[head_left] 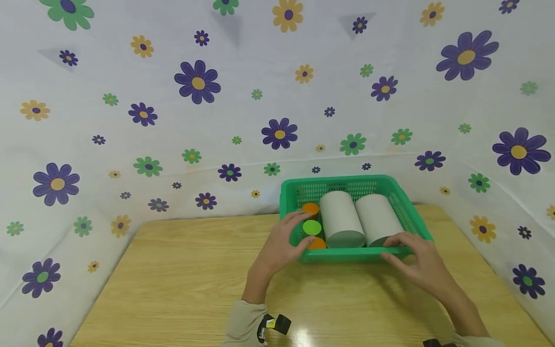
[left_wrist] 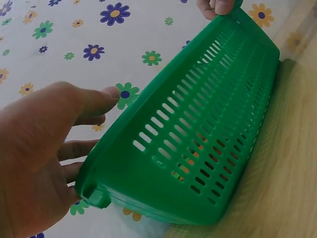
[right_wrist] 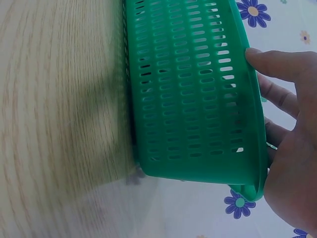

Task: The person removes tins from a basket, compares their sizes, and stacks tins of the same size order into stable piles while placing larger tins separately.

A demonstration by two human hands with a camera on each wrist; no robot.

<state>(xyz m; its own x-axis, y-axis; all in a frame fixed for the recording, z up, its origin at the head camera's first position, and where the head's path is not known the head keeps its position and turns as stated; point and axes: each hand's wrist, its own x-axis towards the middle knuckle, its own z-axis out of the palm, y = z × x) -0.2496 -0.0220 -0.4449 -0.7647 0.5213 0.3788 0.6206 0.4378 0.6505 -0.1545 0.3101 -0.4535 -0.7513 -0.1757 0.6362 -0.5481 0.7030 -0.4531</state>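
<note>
A green plastic basket point(head_left: 355, 254) with slotted walls stands on the wooden table. Inside lie two white cylinders point(head_left: 341, 217) point(head_left: 378, 217), side by side. Left of them is a row of small round-topped pieces: an orange one point(head_left: 310, 208), a lime-green one point(head_left: 312, 227) and another orange one point(head_left: 318, 244). Over the basket's left end is my left hand point(head_left: 279, 246), fingers spread above the round tops, its thumb off the rim in the left wrist view point(left_wrist: 101, 99). My right hand point(head_left: 422, 265) pinches the near rim toward the right corner, thumb outside and fingers inside.
The light wooden table point(head_left: 186, 274) extends left of the basket and in front of it. A white flower-printed cloth point(head_left: 243, 106) hangs close behind the basket and along both sides of the table.
</note>
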